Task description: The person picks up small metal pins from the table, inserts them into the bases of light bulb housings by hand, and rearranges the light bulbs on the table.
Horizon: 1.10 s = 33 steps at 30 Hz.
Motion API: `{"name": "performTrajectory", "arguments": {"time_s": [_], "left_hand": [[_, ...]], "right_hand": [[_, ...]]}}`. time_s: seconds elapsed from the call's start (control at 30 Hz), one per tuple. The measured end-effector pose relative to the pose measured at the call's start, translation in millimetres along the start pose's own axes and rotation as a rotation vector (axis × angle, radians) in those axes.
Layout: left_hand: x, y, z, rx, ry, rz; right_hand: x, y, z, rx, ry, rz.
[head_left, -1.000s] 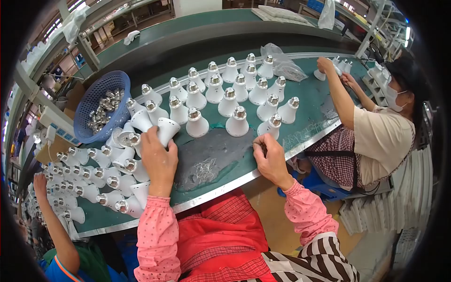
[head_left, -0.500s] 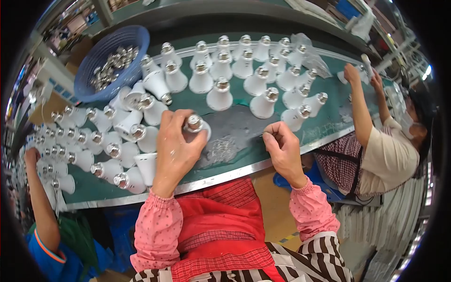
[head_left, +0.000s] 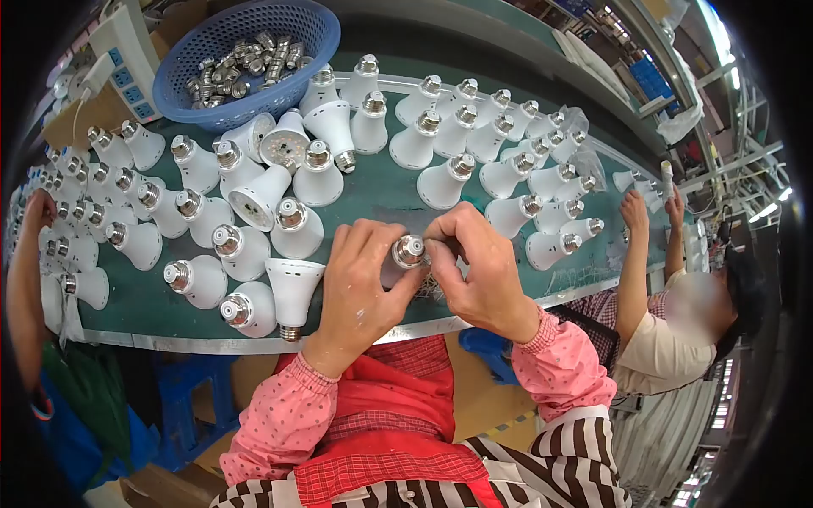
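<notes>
A white light bulb (head_left: 409, 251) with a silver screw cap stands upright in my left hand (head_left: 360, 284), its fingers and thumb wrapped round the body. My right hand (head_left: 487, 275) is pinched against the right side of the cap. Whatever sits between those fingertips is too small or hidden to name. Beneath the hands, a grey mat (head_left: 412, 218) with small thin metal pieces (head_left: 430, 290) is mostly covered. Close to my left hand are a bulb (head_left: 292, 292) standing cap down and another bulb (head_left: 296, 229) with its cap up.
Many similar bulbs (head_left: 457, 182) stand around the green table (head_left: 364, 190). A blue basket (head_left: 190, 106) of metal caps (head_left: 246, 63) is at the back left. One co-worker's hand (head_left: 38, 207) is at the far left, another's (head_left: 633, 207) at the right. The metal table edge (head_left: 203, 345) runs in front.
My right hand has moved left to the cap of the held bulb. My left hand still holds that bulb. The camera view has shifted, and the basket looks nearer.
</notes>
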<state>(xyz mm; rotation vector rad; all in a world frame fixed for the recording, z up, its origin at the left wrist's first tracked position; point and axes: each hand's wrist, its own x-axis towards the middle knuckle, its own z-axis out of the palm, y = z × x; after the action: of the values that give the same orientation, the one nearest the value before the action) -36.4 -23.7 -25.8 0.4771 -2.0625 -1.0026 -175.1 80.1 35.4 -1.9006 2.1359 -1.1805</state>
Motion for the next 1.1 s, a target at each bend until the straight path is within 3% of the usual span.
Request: {"name": "performTrajectory", "arguments": {"time_s": [0.5, 0.7, 0.8, 0.9, 1.0, 1.1], "left_hand": [[-0.8, -8.6, -3.3, -0.081, -0.021, 0.005], [-2.4, -9.4, -3.8, -0.054, -0.040, -0.003], [-1.2, -9.0, -2.2, -0.053, 0.023, 0.033], [-0.9, -8.2, -3.0, -0.043, 0.019, 0.028], [-1.1, -9.4, -1.6, -0.032, 0.025, 0.031], [-3.1, -10.5, -1.2, -0.039, -0.031, -0.008]], "right_hand": [[32.0, -20.4, -18.9, -0.464, -0.308, -0.370], [37.8, -32.7, -22.2, -0.570, -0.385, -0.377], [28.1, -21.9, -19.0, -0.445, -0.302, -0.270], [25.2, -15.7, -20.0, -0.078, -0.272, 0.031], [23.2, -14.1, -24.2, 0.361, -0.295, 0.489], [18.3, 0.8, -23.1, 0.583, -0.298, 0.562]]}}
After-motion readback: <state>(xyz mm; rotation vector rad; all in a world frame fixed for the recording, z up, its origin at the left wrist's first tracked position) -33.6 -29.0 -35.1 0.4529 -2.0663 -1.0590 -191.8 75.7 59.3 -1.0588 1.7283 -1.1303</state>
